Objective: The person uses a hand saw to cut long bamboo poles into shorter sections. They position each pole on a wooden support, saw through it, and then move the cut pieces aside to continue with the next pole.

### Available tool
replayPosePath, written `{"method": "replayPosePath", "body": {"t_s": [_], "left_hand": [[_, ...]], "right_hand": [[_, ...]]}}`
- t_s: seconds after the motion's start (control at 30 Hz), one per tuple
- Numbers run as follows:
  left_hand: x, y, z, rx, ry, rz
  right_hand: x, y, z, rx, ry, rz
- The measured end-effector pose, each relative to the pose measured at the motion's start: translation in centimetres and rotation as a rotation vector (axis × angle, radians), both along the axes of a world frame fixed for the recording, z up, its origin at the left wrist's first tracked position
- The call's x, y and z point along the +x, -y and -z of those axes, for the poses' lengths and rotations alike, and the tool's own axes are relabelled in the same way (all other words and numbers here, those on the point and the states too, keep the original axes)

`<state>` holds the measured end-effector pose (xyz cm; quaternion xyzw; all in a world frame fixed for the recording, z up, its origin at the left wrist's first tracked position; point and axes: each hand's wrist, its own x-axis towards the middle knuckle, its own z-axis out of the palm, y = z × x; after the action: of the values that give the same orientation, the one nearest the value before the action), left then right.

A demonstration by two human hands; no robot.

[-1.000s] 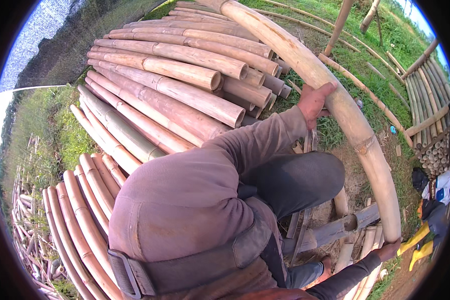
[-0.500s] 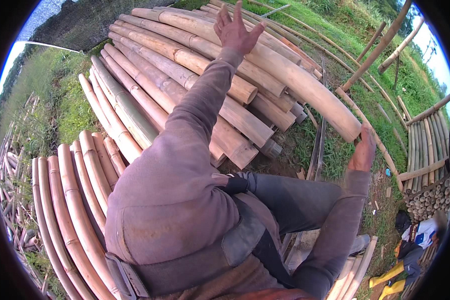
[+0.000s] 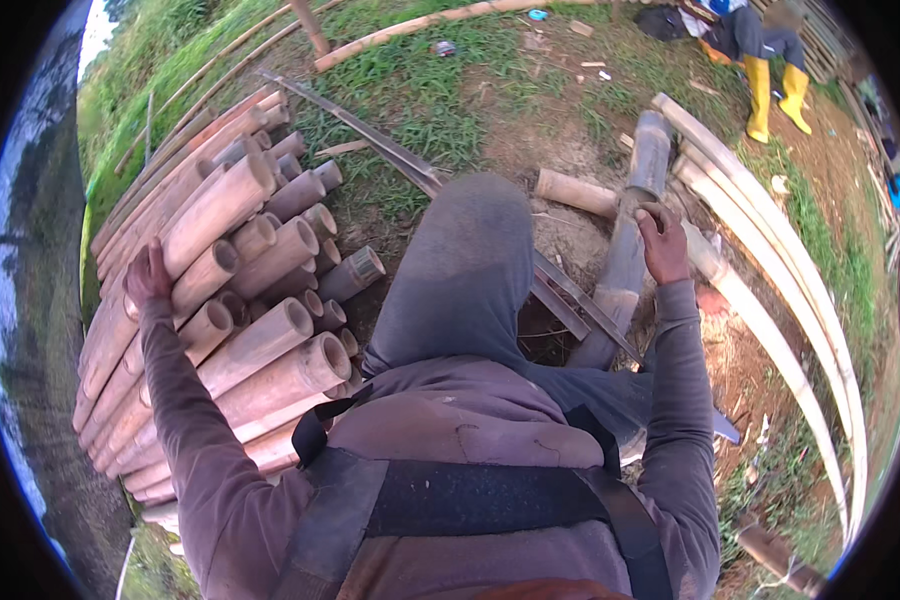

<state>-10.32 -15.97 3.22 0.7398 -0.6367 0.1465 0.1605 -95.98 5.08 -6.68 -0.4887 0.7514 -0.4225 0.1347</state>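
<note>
On the left, my left hand (image 3: 147, 274) lies over a pale bamboo pole in the stacked bamboo pile (image 3: 255, 345), fingers stretched along it and gripping nothing. The cut, hollow ends of the stack face toward my legs. My right hand (image 3: 662, 243) is raised at the right with its fingers curled in. Whether anything is inside them is hidden. Just beyond that hand stands a grey-green bamboo length (image 3: 652, 150), and a shorter tan bamboo piece (image 3: 576, 193) meets it from the left.
Long pale split bamboo strips (image 3: 785, 225) curve along the right. Dark metal bars (image 3: 560, 300) lie by my knee (image 3: 460, 260), and another long bar (image 3: 355, 125) runs beyond it. A person in yellow boots (image 3: 758, 97) is at the far right. Grass and bare soil lie between.
My view has swung to the right. My left hand came down from raised and spread onto the pile. My right hand left the end of a large bamboo pole and is now curled by the grey-green bamboo.
</note>
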Motion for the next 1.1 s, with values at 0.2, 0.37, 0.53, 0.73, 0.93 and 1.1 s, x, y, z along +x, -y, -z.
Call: {"method": "replayPosePath", "body": {"t_s": [0.2, 0.37, 0.53, 0.73, 0.93, 1.1], "left_hand": [[-2.8, 8.9, -3.4, -0.012, -0.267, 0.201], [-37.0, 12.6, -9.4, -0.030, -0.087, 0.944], [-71.3, 4.2, -4.8, 0.367, 0.257, 1.658], [-96.3, -8.0, 12.5, 0.367, 0.504, 1.954], [-106.1, -16.1, 20.5, 0.769, 0.536, 1.634], [-104.3, -16.0, 16.0, 0.698, 0.495, 1.697]], "right_hand": [[-8.2, -18.0, 14.1, 0.302, 0.183, 0.532], [-7.1, -17.1, 14.5, 0.288, 0.206, 0.689], [-7.1, -14.3, 15.9, 0.192, 0.143, 0.627], [-6.4, -14.9, 17.0, 0.325, 0.179, 0.590], [-6.3, -15.5, 15.4, 0.405, 0.214, 0.545], [-6.8, -16.5, 16.8, 0.382, 0.285, 0.537]]}}
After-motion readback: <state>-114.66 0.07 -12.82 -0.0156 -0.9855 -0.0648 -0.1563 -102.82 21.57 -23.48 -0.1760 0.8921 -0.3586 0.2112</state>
